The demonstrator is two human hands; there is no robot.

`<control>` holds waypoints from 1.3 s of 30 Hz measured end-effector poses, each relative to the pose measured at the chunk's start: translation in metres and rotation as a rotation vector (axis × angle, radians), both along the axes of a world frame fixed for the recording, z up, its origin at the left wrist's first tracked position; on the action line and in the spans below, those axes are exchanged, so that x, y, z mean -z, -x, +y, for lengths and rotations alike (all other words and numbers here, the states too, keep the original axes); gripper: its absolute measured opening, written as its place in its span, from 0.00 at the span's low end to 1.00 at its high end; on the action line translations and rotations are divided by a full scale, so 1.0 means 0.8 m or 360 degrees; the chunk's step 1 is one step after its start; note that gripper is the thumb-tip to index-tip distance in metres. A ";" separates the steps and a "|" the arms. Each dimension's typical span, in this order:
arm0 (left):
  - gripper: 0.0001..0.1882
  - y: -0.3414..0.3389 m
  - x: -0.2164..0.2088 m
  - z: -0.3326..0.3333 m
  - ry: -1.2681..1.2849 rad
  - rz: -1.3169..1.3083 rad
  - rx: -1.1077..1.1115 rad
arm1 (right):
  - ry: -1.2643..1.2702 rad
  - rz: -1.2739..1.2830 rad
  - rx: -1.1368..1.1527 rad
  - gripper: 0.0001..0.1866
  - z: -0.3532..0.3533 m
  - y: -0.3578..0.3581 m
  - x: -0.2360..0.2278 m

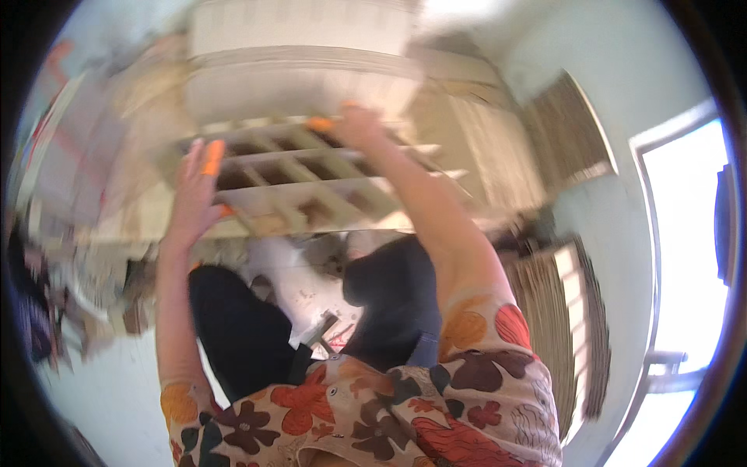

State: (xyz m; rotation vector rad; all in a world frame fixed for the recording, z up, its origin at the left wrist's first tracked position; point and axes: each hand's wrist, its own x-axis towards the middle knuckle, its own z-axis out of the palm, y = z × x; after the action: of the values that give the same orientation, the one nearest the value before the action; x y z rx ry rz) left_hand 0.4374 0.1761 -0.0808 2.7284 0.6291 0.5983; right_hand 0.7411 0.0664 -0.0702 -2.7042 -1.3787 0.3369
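Observation:
A cardboard divider grid (268,173) with several slots lies on the work table in front of me. At its left end is my left hand (192,187), fingers stretched forward and thumb apart, with orange covers on some tips. The hand rests at or beside the grid's edge; exact contact is blurred. My right hand (359,126) reaches over the grid to its far side. Orange covers show on its fingertips too, but motion smears the fingers and hides whether they grip the cardboard.
Behind the grid stands a tall stack of pale cardboard sheets (299,86). More cardboard (490,148) lies to the right, with another stack (545,311) lower down by the wall. The table's front edge (342,229) runs above my knees. A bright window (689,241) is at far right.

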 end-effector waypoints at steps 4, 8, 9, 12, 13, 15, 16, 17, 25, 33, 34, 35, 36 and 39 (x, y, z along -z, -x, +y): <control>0.49 -0.045 0.009 0.037 -0.0043 0.0102 0.0153 | -0.0063 0.0436 -0.0739 0.43 -0.020 0.057 0.038; 0.21 -0.046 0.032 0.079 0.0711 0.0411 0.0057 | -0.0470 -0.0019 -0.0863 0.18 -0.041 0.100 0.060; 0.15 -0.053 0.029 0.073 0.0727 0.0358 0.0018 | -0.0516 -0.0090 -0.0892 0.15 -0.039 0.093 0.060; 0.14 -0.025 0.000 0.048 -0.0011 0.0129 0.0046 | -0.0569 -0.0165 -0.0853 0.10 -0.058 0.120 0.009; 0.13 -0.010 -0.018 0.032 -0.0278 0.0042 0.0010 | -0.0558 -0.0160 -0.0821 0.09 -0.075 0.141 -0.023; 0.14 -0.006 -0.061 -0.018 -0.0361 -0.0088 0.0019 | -0.0726 -0.0446 -0.0813 0.09 -0.119 0.168 -0.070; 0.15 -0.001 -0.080 -0.046 -0.0411 -0.0146 0.0001 | -0.0723 -0.0528 -0.0855 0.11 -0.139 0.177 -0.094; 0.18 -0.004 -0.095 -0.072 -0.0429 -0.0215 0.0113 | -0.0710 -0.0615 -0.0892 0.12 -0.160 0.184 -0.121; 0.35 -0.050 -0.167 -0.222 -0.0360 -0.0734 0.0702 | -0.0335 -0.1301 0.0411 0.29 -0.508 0.138 -0.180; 0.31 -0.057 -0.080 -0.194 -0.0381 -0.0479 0.0658 | 0.0291 -0.1683 0.1564 0.20 -0.916 0.113 -0.104; 0.31 -0.059 -0.076 -0.193 -0.0364 -0.0440 0.0647 | 0.0327 -0.1663 0.1564 0.19 -0.934 0.114 -0.095; 0.31 -0.061 -0.073 -0.194 -0.0371 -0.0426 0.0642 | 0.0347 -0.1625 0.1569 0.19 -0.950 0.114 -0.083; 0.31 -0.064 -0.070 -0.194 -0.0372 -0.0418 0.0643 | 0.0374 -0.1591 0.1578 0.19 -0.968 0.114 -0.072; 0.30 -0.069 -0.069 -0.196 -0.0401 -0.0398 0.0661 | 0.0430 -0.1476 0.1591 0.19 -0.989 0.105 -0.047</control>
State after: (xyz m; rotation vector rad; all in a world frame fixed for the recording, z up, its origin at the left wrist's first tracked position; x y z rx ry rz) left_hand 0.4930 0.0194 -0.0253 2.8173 -0.0804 0.9375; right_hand 0.6573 -0.7247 -0.0323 -3.4489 0.2062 -0.9446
